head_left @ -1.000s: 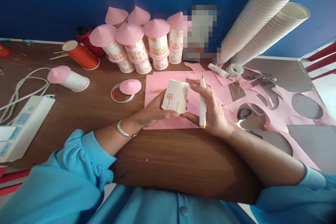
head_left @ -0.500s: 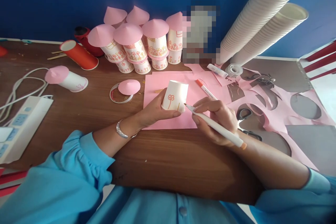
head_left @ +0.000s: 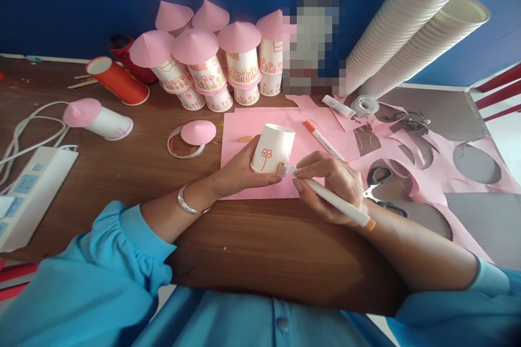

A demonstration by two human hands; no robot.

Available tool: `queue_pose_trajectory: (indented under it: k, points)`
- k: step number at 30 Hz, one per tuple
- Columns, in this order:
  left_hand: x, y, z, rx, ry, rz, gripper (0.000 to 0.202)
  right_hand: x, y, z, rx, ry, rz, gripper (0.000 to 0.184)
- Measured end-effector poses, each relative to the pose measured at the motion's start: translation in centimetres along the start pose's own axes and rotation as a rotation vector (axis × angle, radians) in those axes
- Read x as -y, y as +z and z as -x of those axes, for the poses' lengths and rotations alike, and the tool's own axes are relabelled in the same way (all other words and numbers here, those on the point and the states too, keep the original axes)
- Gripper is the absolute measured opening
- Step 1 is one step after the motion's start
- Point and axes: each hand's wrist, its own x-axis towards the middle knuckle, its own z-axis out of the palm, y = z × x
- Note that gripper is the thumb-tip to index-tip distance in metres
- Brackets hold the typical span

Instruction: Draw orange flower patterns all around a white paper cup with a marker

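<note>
My left hand (head_left: 240,169) is wrapped round a white paper cup (head_left: 273,146), held a little tilted over the pink paper sheets (head_left: 260,190). An orange-red flower on a stem and short yellowish-brown strokes mark the cup's side. In my right hand (head_left: 331,184) is a white marker pen (head_left: 331,199) with an orange end, its tip at the strokes low on the cup's right side. A second marker (head_left: 321,138), with an orange-red cap, lies on the pink sheets just beyond the right hand.
Cone-roofed cup towers (head_left: 199,62) stand at the back, beside tall cup stacks (head_left: 407,27). Scissors (head_left: 376,187), a tape roll (head_left: 365,105) and cut pink scraps (head_left: 431,173) lie right. Leftward are a roofed cup (head_left: 109,123), red tube (head_left: 118,80) and power strip (head_left: 38,190).
The marker tip has shifted slightly left and down onto the cup, and the yellowish-brown strokes there have grown. The left hand still holds the cup; the whole view has shifted slightly.
</note>
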Motion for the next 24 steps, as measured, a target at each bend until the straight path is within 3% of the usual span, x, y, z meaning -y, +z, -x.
queue_pose_trajectory:
  k: [24]
  points:
    - [-0.43, 0.17, -0.08, 0.009, 0.006, -0.002, 0.071, 0.0, 0.16, -0.11, 0.006, 0.028, -0.005, 0.018]
